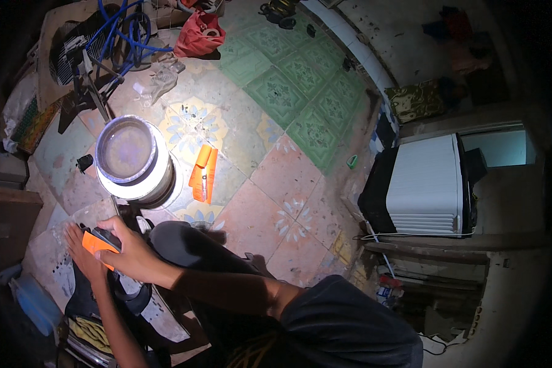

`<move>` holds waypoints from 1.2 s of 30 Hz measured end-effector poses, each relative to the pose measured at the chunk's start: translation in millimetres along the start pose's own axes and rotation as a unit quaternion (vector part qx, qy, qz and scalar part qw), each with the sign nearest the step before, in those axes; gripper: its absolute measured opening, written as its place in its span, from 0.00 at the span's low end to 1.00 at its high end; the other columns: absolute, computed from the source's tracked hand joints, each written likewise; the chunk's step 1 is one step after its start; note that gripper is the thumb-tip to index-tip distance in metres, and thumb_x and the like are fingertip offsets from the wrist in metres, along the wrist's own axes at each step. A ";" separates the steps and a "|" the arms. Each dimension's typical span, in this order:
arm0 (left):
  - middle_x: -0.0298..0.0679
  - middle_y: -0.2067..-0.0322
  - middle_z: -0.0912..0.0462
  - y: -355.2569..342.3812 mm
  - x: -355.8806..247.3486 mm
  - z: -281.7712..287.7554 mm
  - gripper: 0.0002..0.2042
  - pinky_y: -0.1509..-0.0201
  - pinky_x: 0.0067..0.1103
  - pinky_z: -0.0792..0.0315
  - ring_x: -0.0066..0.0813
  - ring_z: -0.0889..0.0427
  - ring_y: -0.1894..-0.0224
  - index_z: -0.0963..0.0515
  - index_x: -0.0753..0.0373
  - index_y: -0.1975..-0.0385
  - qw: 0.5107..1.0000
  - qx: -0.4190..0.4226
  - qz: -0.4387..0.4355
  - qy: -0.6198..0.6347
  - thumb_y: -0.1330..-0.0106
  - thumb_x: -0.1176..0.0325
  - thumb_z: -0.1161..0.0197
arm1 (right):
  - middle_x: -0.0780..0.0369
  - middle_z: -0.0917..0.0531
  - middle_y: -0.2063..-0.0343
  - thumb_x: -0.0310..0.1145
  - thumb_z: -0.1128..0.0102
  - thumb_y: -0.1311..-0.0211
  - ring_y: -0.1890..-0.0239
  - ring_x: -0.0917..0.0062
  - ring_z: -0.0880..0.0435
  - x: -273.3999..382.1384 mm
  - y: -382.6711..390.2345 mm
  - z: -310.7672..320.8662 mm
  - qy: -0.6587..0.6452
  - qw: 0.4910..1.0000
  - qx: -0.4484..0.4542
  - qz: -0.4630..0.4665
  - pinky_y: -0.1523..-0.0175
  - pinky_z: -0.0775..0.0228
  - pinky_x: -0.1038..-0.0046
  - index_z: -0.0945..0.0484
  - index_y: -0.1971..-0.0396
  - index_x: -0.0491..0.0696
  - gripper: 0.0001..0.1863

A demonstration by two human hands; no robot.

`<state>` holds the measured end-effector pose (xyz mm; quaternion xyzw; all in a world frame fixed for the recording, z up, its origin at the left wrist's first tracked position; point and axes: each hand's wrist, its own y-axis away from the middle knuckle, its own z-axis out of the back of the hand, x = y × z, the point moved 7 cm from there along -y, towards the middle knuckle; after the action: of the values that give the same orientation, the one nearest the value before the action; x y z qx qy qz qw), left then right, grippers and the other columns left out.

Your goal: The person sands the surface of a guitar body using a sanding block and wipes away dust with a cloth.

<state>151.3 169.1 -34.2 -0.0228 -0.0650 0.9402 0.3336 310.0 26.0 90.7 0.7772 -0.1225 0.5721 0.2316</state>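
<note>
My left hand lies with its fingers stretched out at the edge of a pale board, against a black piece whose kind I cannot make out. Just to its right, my right hand is closed, thumb and fingers gripping a small orange sheet and pressing it to the black piece. Most of that piece is hidden under both hands. Ahead of them stands a white cylindrical container with a round purple-rimmed basin on top. Orange strips lie on the tiles beside it.
Blue hose and metal parts lie at the far left, near a red bag. A white ribbed appliance sits in the wall at the right. A blue plastic container stands at the lower left.
</note>
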 end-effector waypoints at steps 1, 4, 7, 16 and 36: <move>0.45 0.23 0.50 -12.4 -4.6 -1.2 0.33 0.23 0.47 0.53 0.48 0.53 0.21 0.49 0.62 0.23 1.000 -0.020 -0.010 -0.007 0.22 0.49 0.57 | 0.51 0.25 0.42 0.30 0.32 0.39 0.37 0.70 0.26 0.3 -1.4 -0.3 0.003 1.000 -0.003 0.019 0.34 0.35 0.68 0.36 0.40 0.39 0.31; 0.44 0.23 0.48 -36.1 -14.8 -9.0 0.33 0.23 0.46 0.51 0.47 0.51 0.21 0.48 0.61 0.24 0.998 -0.058 -0.018 -0.012 0.22 0.50 0.53 | 0.52 0.25 0.44 0.29 0.33 0.39 0.39 0.72 0.25 -4.0 0.9 3.8 0.005 0.999 -0.010 0.033 0.36 0.34 0.69 0.36 0.40 0.40 0.30; 0.44 0.23 0.47 -51.3 -12.4 -9.5 0.33 0.23 0.46 0.51 0.46 0.50 0.22 0.47 0.61 0.24 0.997 -0.070 0.016 0.016 0.23 0.51 0.51 | 0.51 0.24 0.45 0.29 0.32 0.40 0.41 0.70 0.23 3.8 1.3 8.3 0.006 1.000 -0.007 0.001 0.37 0.33 0.68 0.35 0.41 0.40 0.30; 0.44 0.22 0.51 10.2 51.2 -11.6 0.32 0.22 0.47 0.56 0.45 0.55 0.20 0.50 0.60 0.23 0.988 0.030 0.148 -0.017 0.21 0.50 0.56 | 0.47 0.25 0.42 0.34 0.32 0.39 0.38 0.64 0.25 2.4 -5.1 13.8 0.076 0.997 -0.023 0.015 0.34 0.36 0.66 0.35 0.39 0.39 0.32; 0.47 0.23 0.50 10.8 12.4 20.3 0.40 0.22 0.46 0.59 0.50 0.53 0.21 0.51 0.62 0.23 0.994 0.003 -0.074 0.075 0.25 0.39 0.60 | 0.50 0.22 0.46 0.30 0.32 0.41 0.41 0.68 0.22 -1.8 1.6 -0.3 0.063 0.997 -0.022 0.025 0.37 0.33 0.68 0.34 0.41 0.40 0.30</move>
<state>133.2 166.4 -15.6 -0.0875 -0.0381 0.9088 0.4062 308.4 24.6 89.4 0.7313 -0.1394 0.6225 0.2414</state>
